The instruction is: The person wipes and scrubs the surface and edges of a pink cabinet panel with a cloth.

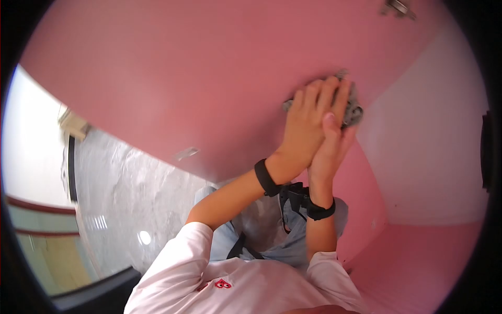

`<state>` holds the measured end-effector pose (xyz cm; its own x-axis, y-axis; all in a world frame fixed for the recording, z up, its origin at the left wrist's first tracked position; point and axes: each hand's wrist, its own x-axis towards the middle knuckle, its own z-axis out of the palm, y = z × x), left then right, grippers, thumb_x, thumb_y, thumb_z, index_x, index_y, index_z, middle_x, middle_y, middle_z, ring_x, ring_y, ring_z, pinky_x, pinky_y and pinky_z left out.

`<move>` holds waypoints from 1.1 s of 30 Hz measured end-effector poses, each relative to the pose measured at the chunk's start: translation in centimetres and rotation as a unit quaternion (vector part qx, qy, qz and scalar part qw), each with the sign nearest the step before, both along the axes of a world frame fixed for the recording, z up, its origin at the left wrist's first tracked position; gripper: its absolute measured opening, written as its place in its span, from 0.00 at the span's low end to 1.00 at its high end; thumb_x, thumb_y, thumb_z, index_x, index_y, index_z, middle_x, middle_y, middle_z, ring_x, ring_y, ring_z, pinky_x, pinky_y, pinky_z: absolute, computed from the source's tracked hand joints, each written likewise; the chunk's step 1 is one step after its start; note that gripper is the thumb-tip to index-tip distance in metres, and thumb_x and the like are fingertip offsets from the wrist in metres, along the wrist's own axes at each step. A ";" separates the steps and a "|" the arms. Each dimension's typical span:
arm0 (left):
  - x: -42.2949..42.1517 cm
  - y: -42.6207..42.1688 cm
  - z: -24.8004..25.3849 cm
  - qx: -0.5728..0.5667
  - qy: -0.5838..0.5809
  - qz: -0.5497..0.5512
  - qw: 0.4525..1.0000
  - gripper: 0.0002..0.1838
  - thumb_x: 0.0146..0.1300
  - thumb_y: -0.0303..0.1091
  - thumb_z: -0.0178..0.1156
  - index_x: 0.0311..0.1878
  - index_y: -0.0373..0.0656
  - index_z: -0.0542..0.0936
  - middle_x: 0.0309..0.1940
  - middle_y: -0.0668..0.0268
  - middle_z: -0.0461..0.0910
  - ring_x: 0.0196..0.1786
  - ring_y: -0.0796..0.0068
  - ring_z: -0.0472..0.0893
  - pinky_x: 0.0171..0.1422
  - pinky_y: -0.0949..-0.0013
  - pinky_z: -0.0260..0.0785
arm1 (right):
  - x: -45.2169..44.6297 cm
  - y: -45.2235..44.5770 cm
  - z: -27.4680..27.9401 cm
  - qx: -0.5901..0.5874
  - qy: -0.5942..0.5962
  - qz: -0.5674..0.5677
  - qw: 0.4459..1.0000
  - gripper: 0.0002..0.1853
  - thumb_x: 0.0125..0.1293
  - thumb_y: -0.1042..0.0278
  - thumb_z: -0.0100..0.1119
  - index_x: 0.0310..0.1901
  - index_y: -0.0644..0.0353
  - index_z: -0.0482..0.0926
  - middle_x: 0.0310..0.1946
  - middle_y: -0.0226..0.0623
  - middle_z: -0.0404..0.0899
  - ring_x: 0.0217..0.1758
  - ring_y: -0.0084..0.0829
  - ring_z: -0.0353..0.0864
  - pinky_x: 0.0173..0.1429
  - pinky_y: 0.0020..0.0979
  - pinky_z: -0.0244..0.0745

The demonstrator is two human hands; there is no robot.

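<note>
Pink panel [157,78] spans the far side; grey cloth [354,111] against it at right, mostly hidden beneath the left hand [307,123]. Right hand [328,154] partly covered; whether either hand's fingers grip cannot be told.

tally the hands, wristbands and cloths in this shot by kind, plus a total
Hands: 2 (left hand, right hand)
Black wristbands: 2 (left wristband, right wristband)
Cloths: 1 (grey cloth, partly hidden by the hands)
Total: 5
</note>
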<state>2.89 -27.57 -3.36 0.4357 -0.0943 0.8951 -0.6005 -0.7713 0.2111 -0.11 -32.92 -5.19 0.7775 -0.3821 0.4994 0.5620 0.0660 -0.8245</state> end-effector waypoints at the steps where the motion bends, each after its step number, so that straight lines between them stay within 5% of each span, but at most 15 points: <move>1: -0.6 0.3 -0.1 -0.013 -0.006 -0.014 1.000 0.31 0.56 0.33 0.66 0.67 0.46 0.81 0.57 0.64 0.76 0.57 0.60 0.75 0.55 0.57 0.72 | -0.6 0.3 -0.2 0.020 -0.007 0.005 1.000 0.37 0.71 0.62 0.61 0.76 0.70 0.60 0.73 0.44 0.69 0.73 0.35 0.70 0.77 0.37 0.63; 5: -2.0 2.6 -0.4 -0.003 -0.073 0.054 0.996 0.28 0.59 0.36 0.62 0.65 0.38 0.80 0.56 0.59 0.77 0.57 0.60 0.75 0.56 0.57 0.71 | -1.3 2.0 -0.5 0.023 -0.021 0.068 0.997 0.42 0.66 0.59 0.62 0.77 0.73 0.59 0.72 0.43 0.69 0.73 0.36 0.70 0.76 0.39 0.64; 11: -4.3 6.3 -0.1 -0.045 -0.028 0.093 0.994 0.31 0.57 0.39 0.63 0.66 0.43 0.81 0.56 0.64 0.77 0.56 0.63 0.75 0.58 0.59 0.70 | -2.6 6.3 1.7 -0.009 -0.073 0.170 0.983 0.53 0.60 0.47 0.64 0.79 0.75 0.56 0.71 0.47 0.69 0.73 0.37 0.69 0.76 0.40 0.62; 13: -3.0 6.8 -1.8 -0.088 -0.134 0.163 0.974 0.33 0.54 0.42 0.63 0.66 0.47 0.82 0.57 0.67 0.77 0.57 0.65 0.73 0.59 0.59 0.68 | -3.0 7.3 1.1 -0.011 -0.045 0.211 0.976 0.56 0.57 0.45 0.64 0.79 0.75 0.56 0.70 0.46 0.69 0.72 0.36 0.70 0.76 0.40 0.63; 16: -7.3 9.2 -0.5 -0.058 -0.002 0.227 0.972 0.34 0.51 0.44 0.62 0.65 0.53 0.84 0.56 0.71 0.77 0.57 0.66 0.71 0.59 0.58 0.67 | -3.9 8.5 -0.3 -0.024 0.002 0.261 0.965 0.56 0.58 0.46 0.65 0.79 0.76 0.54 0.71 0.47 0.67 0.73 0.36 0.69 0.76 0.40 0.63; 25: -9.2 17.0 -2.9 -0.005 -0.103 0.360 0.927 0.33 0.47 0.40 0.67 0.63 0.56 0.86 0.54 0.72 0.74 0.55 0.64 0.70 0.57 0.62 0.65 | -5.8 15.5 -0.4 0.049 -0.016 0.410 0.911 0.49 0.62 0.57 0.68 0.77 0.73 0.53 0.72 0.49 0.64 0.75 0.39 0.65 0.78 0.43 0.61; 27: -10.8 17.9 -1.5 -0.018 -0.042 0.445 0.894 0.31 0.51 0.35 0.69 0.63 0.55 0.85 0.54 0.72 0.74 0.56 0.63 0.70 0.57 0.61 0.65 | -5.8 17.0 -0.3 0.002 -0.048 0.468 0.883 0.48 0.62 0.57 0.68 0.77 0.72 0.55 0.72 0.52 0.62 0.75 0.40 0.64 0.77 0.44 0.63; 33: -11.9 20.9 -3.3 -0.049 0.002 0.426 0.903 0.29 0.57 0.30 0.70 0.65 0.47 0.83 0.54 0.66 0.75 0.55 0.60 0.71 0.58 0.59 0.65 | -6.1 18.8 -0.4 -0.159 -0.077 0.407 0.896 0.48 0.57 0.60 0.69 0.76 0.69 0.57 0.70 0.52 0.66 0.75 0.45 0.67 0.76 0.46 0.65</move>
